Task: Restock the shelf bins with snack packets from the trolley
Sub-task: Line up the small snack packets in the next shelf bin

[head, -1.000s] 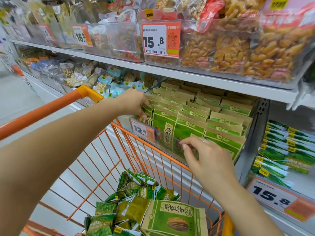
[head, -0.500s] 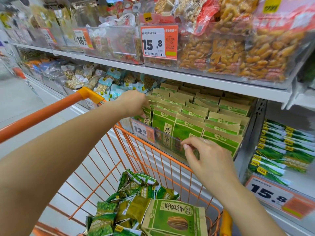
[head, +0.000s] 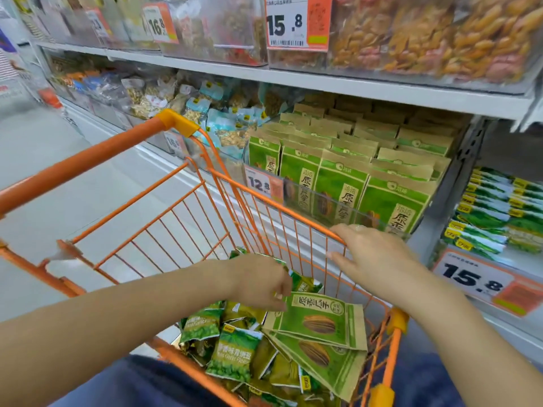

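So inside the orange trolley [head: 205,183], the left hand [head: 261,282] is down in the heap, fingers curled onto the top edge of a green sunflower-seed packet [head: 318,321]. Right hand [head: 370,254] rests flat on the trolley's far rim, fingers loose. Just past that rim, the shelf bin [head: 346,183] is packed with matching packets.

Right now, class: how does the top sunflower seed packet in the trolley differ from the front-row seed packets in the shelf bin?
The top trolley packet lies flat, face up; the front-row bin packets stand upright. The trolley packet sits loose on a jumbled heap; the bin packets stand in neat rows behind a clear front panel. The left hand touches the trolley packet; no hand touches the bin packets. Both share the green-and-kraft seed design.
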